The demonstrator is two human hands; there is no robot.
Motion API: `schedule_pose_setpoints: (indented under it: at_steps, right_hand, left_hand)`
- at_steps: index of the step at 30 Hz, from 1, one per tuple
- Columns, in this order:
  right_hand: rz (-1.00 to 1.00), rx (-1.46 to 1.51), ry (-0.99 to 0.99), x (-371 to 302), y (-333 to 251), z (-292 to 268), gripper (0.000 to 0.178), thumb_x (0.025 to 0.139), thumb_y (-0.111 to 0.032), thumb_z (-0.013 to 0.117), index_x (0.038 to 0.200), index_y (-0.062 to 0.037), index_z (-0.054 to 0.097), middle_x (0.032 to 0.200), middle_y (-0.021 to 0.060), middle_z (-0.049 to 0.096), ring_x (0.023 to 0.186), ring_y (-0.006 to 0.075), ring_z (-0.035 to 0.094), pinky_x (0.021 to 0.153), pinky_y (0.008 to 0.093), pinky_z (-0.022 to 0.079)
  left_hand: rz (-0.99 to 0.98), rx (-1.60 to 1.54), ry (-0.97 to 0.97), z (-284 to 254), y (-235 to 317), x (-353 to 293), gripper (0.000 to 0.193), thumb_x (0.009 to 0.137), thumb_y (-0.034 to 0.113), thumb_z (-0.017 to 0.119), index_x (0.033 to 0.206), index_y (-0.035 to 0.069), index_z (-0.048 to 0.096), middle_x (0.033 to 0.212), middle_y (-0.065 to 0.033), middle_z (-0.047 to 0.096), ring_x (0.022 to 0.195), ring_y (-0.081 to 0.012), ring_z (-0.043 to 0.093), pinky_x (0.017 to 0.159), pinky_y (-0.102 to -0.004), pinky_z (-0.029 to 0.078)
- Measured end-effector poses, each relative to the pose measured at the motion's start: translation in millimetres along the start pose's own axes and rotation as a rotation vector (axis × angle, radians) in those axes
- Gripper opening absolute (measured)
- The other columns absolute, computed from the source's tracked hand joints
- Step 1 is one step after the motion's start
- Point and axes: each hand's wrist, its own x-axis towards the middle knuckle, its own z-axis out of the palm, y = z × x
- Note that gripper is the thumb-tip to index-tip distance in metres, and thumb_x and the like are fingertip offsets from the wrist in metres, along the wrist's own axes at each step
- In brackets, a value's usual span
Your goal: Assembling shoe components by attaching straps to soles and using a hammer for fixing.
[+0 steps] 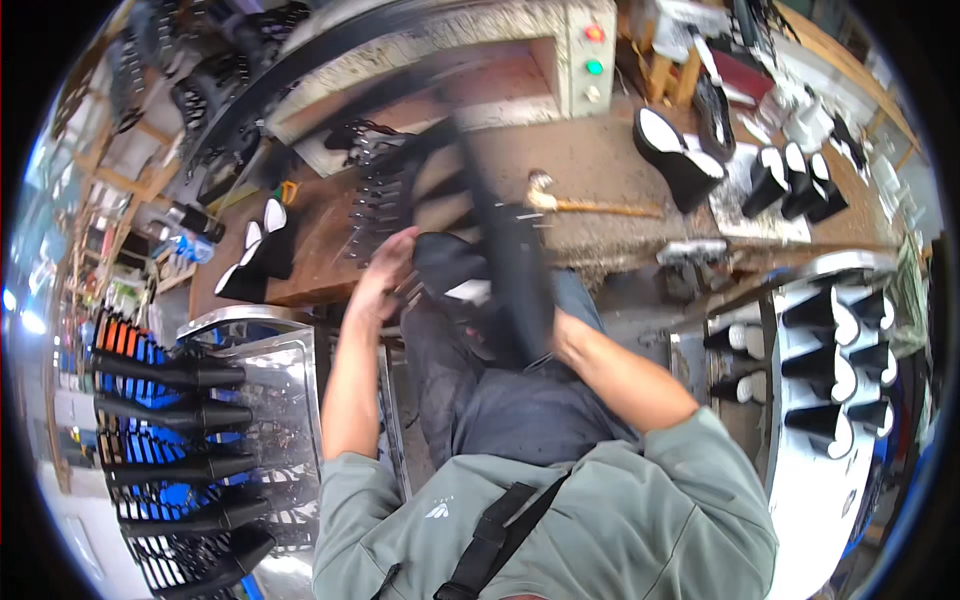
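Note:
Above my lap a black strappy boot (510, 270) is raised, badly smeared by motion, with its open straps toward the bench. My left hand (385, 275) is at the boot's left side, thumb and fingers around a dark, rounded part; some fingertips are blurred. From the right, my right hand (568, 338) reaches behind the boot's lower end and grips it, most of its fingers hidden. A small white patch (468, 291) shows on the dark part between the hands. Just beyond, another strappy black upper (375, 185) lies on the workbench (600, 235).
A hammer (595, 207) lies on the bench before a box-shaped machine (590, 100) with lit buttons. Black wedge soles (680, 165) stand right, others (262, 250) left. Several strappy boots (190, 415) fill the left metal cart (290, 385); wedge heels (825, 375) sit on the right rack.

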Motion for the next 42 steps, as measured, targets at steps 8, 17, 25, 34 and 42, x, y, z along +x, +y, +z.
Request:
schedule_pose_setpoints:
  at_steps: [8, 17, 25, 34, 42]
  right_hand:
    - [-0.487, -0.424, 0.020, -55.8, 31.8, -16.0, 0.046, 0.096, -0.030, 0.040, 0.134, -0.0043, 0.042, 0.118, 0.0118, 0.059, 0.107, 0.0214, 0.057, 0.092, 0.0371, 0.044]
    - [-0.673, -1.427, 0.055, -81.9, -55.4, 113.4, 0.090, 0.056, -0.026, 0.089, 0.132, -0.0023, 0.046, 0.125, 0.0105, 0.053, 0.117, 0.0210, 0.050, 0.099, 0.0328, 0.038]
    - [-0.890, -1.635, 0.112, -71.7, -47.8, 119.8, 0.079, 0.053, -0.023, 0.089, 0.121, -0.0030, 0.054, 0.114, 0.0099, 0.059, 0.105, 0.0209, 0.059, 0.089, 0.0323, 0.047]
    - [-0.919, -1.460, 0.197, -36.1, -43.6, 88.5, 0.068, 0.063, -0.020, 0.086, 0.121, -0.0037, 0.054, 0.109, 0.0112, 0.061, 0.102, 0.0215, 0.060, 0.088, 0.0330, 0.048]
    - [-0.966, -1.826, 0.561, -47.5, -62.9, 56.0, 0.073, 0.068, -0.039, 0.081, 0.121, -0.0002, 0.051, 0.118, 0.0203, 0.056, 0.115, 0.0346, 0.052, 0.097, 0.0439, 0.042]
  left_hand:
    - [0.139, -0.596, 0.016, 76.6, -33.9, -41.0, 0.059, 0.092, 0.052, 0.044, 0.123, 0.003, 0.052, 0.110, -0.0138, 0.063, 0.094, -0.0287, 0.064, 0.081, -0.0411, 0.053]
    - [-0.029, -0.350, -0.380, 95.6, -16.5, -75.0, 0.085, 0.082, 0.054, 0.063, 0.138, -0.004, 0.035, 0.131, -0.0145, 0.050, 0.119, -0.0202, 0.051, 0.101, -0.0354, 0.041]
    - [0.090, -0.146, -0.336, 83.4, -30.2, -83.2, 0.094, 0.078, 0.053, 0.069, 0.141, -0.003, 0.027, 0.135, -0.0120, 0.044, 0.124, -0.0201, 0.042, 0.104, -0.0349, 0.032]
    - [0.256, -0.055, -0.464, 61.1, -79.4, -33.2, 0.082, 0.085, 0.054, 0.059, 0.142, 0.002, 0.030, 0.141, -0.0110, 0.040, 0.129, -0.0226, 0.040, 0.107, -0.0390, 0.032]
    - [0.252, -0.252, -0.699, 106.8, -80.8, 44.3, 0.077, 0.086, 0.053, 0.057, 0.139, 0.001, 0.036, 0.137, -0.0113, 0.044, 0.125, -0.0226, 0.044, 0.105, -0.0378, 0.035]
